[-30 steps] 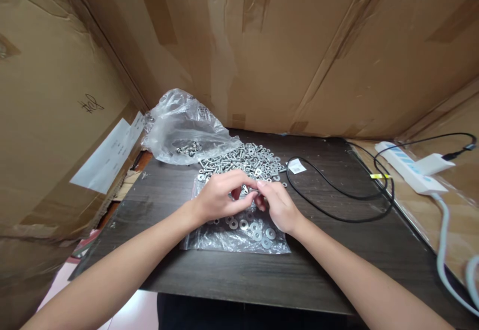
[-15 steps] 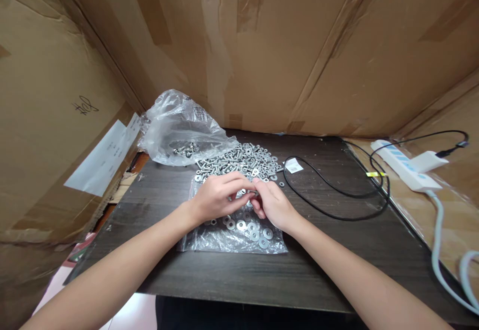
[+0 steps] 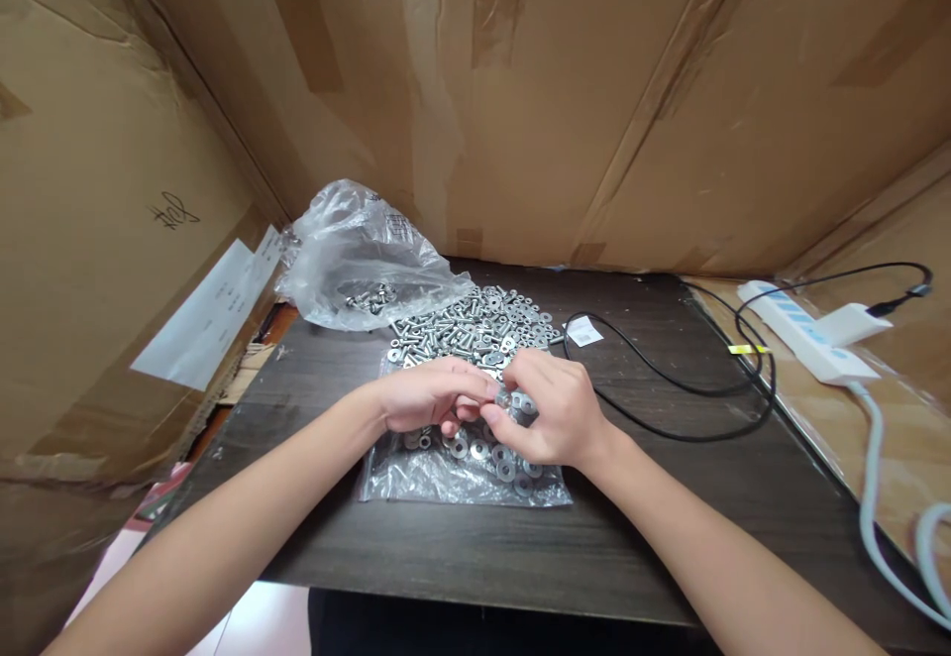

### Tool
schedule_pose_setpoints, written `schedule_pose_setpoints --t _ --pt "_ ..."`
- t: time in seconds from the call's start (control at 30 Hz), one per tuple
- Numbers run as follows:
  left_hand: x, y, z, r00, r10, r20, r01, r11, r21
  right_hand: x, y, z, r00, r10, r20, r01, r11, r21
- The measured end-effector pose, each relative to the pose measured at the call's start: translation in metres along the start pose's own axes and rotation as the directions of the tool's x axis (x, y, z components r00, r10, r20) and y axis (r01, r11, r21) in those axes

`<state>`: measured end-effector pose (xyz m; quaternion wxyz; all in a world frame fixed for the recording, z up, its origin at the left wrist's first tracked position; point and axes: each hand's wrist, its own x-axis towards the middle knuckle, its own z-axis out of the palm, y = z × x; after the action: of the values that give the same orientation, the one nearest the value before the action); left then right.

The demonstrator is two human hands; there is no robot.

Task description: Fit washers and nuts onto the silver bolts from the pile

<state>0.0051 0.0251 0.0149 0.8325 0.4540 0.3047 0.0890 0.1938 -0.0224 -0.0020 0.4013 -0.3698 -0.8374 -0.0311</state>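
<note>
Over the clear plastic bag [image 3: 461, 486], my left hand [image 3: 435, 396] and my right hand [image 3: 559, 408] meet at their fingertips. A small round metal washer [image 3: 503, 397] shows between them, pinched by my right thumb and index finger. My left thumb and fingers are closed right against it; whatever they grip is hidden. Several flat washers [image 3: 479, 451] lie on the bag below my hands. Just beyond them spreads a heap of bolts, nuts and washers [image 3: 465, 324].
A crumpled clear bag [image 3: 349, 240] with some bolts inside stands at the back left. A white label [image 3: 583, 330] and a looped black cable [image 3: 669, 383] lie right of the heap. Farther right is a white power strip [image 3: 806, 329]. Cardboard walls [image 3: 550, 141] enclose the dark table [image 3: 446, 552].
My right hand has turned and risen, so its back now faces up, with a washer showing at its fingertips. My left hand has rolled slightly, its fingers curling beneath.
</note>
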Motion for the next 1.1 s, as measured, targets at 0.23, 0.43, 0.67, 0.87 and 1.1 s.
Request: schedule_pose_setpoints --t 0.23,0.43,0.67,0.87,1.1 --pt "0.003 -0.004 0.005 0.963 0.256 -0.081 -0.235 0.949 0.208 -0.001 0.000 -0.001 0.999 0.031 -0.020 -0.033 0.991 -0.127" --pt "0.004 -0.012 0.011 0.652 0.753 -0.084 -0.459 0.481 0.747 -0.003 -0.006 0.002 0.952 0.304 -0.014 -0.296 0.934 0.199" --pt "0.004 -0.014 -0.004 0.345 0.845 0.408 -0.316 -0.305 0.898 -0.004 -0.009 0.020 0.665 0.614 0.425 -0.686 0.277 0.673" --pt "0.002 -0.014 -0.004 0.316 0.805 0.502 -0.241 -0.443 0.863 0.002 -0.004 0.016 0.578 0.581 0.572 -0.761 0.132 0.635" --pt "0.004 -0.017 -0.003 0.335 0.811 0.479 -0.284 -0.398 0.872 0.000 0.000 0.011 0.680 0.549 0.485 -0.727 0.418 0.545"
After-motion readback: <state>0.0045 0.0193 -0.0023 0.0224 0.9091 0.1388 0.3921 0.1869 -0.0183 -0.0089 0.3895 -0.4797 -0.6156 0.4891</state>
